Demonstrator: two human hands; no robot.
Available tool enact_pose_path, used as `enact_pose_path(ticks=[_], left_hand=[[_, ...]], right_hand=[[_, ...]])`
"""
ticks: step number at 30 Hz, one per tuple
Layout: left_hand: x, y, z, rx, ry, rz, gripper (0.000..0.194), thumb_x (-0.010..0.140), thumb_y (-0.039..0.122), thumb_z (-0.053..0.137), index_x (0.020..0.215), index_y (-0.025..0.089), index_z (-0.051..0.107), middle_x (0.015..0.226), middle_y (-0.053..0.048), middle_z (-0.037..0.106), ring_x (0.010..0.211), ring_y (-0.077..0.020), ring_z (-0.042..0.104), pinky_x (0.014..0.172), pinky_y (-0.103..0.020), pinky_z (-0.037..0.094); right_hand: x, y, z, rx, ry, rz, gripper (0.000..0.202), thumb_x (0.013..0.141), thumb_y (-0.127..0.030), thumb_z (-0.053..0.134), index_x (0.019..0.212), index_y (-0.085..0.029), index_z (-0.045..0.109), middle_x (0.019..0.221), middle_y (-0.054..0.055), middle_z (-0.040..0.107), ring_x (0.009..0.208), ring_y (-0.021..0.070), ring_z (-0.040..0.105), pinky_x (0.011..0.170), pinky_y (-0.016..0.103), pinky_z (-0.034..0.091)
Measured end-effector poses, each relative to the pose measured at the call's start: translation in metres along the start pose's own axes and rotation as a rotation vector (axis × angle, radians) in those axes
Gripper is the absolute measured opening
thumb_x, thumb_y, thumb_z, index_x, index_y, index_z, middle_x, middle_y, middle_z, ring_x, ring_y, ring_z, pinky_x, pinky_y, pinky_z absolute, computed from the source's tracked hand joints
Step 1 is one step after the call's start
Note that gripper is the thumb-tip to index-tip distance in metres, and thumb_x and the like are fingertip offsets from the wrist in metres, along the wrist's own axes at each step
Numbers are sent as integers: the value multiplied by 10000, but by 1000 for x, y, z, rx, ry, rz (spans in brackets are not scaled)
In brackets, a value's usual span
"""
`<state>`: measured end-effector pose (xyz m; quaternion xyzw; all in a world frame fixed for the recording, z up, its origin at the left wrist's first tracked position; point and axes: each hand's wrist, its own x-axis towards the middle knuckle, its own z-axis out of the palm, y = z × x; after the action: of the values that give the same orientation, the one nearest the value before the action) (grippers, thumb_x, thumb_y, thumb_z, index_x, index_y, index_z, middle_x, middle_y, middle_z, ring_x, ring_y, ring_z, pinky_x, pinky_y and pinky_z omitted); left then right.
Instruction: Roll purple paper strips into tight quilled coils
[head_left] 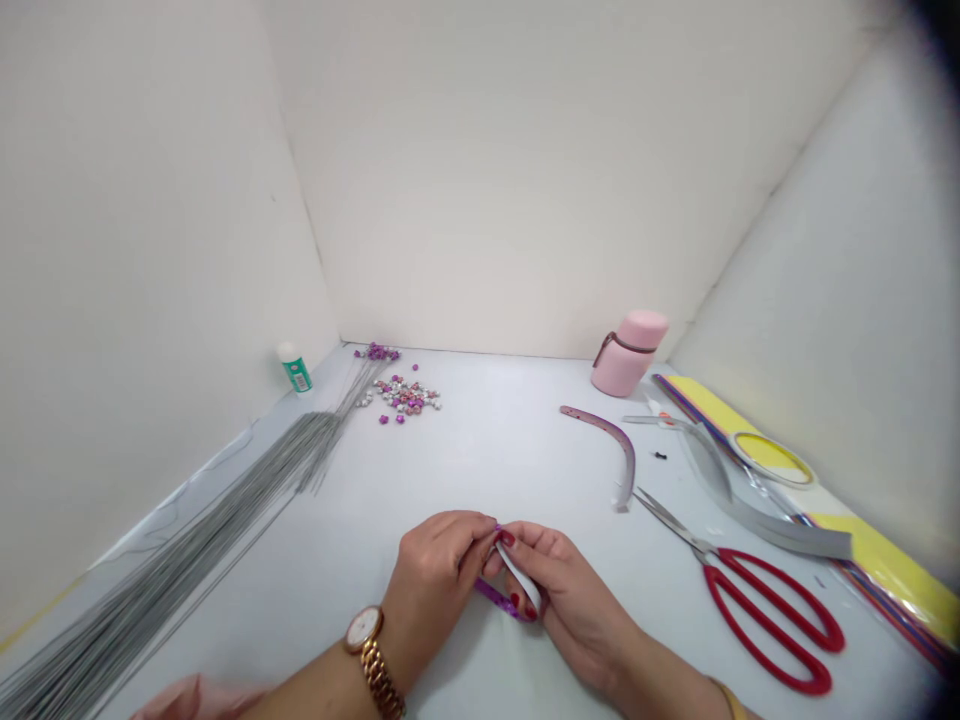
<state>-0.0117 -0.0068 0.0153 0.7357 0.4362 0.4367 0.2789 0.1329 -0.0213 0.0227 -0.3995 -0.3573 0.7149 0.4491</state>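
Between my two hands is a purple paper strip [499, 600] with a pale underside, bent into a loop. My left hand [442, 560], with a watch on its wrist, pinches one part of the strip near the fingertips. The fingers of my right hand [559, 585] are closed on the strip from the other side, and their tips meet those of the left. Part of the strip is hidden by the fingers. Nearest to my right hand lie red-handled scissors [750, 590], blades apart a little, and a curved purple strip [619, 440].
Thin grey wires [225, 530] lie in a bundle at left. Folded paper stars [409, 395] are heaped at the back, near a glue stick [295, 368]. A pink flask [630, 355], grey strips [750, 510], a tape roll [772, 458] and yellow sheets [877, 550] are at right.
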Motion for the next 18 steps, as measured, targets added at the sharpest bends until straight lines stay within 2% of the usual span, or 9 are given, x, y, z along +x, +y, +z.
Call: enact_pose_path(ticks=[3,8,11,13,18], left_hand=[[0,-1,0,29,-14,29,186,794,209,518,872,236,684,856,-66,697,809,-196,616,783,-280,430],[2,0,0,12,-109,39,226,814,181,475,930,217,665,994,-78,662,922,-190,588,846,-283,421],[4,2,-1,-102,-72,-83,226,820,193,458,950,214,642,1001,-68,648,913,-188,582,823,-284,435],[5,4,-1,-187,-41,-179,206,824,224,453,912,199,638,915,-66,655,839,-184,595,755,-273,458],[7,5,3,-358,-81,-285,143,780,266,532,781,168,636,740,-47,627,679,-160,592,651,-243,468]], right_hand=[[-1,0,1,39,-22,0,260,794,-318,535,658,-112,616,503,-21,489,428,60,366,440,202,252],[1,2,-1,44,45,-11,214,745,-327,601,671,-128,622,600,-3,557,443,57,399,456,196,276],[2,2,-3,-10,89,-15,218,740,-359,599,713,-144,627,635,-3,569,439,56,396,448,194,273],[1,1,-3,-72,96,-28,228,748,-368,588,735,-143,627,640,1,570,438,57,394,445,194,273],[1,1,-4,-222,131,-70,282,731,-417,590,691,-140,621,575,-8,544,441,70,406,436,195,281]])
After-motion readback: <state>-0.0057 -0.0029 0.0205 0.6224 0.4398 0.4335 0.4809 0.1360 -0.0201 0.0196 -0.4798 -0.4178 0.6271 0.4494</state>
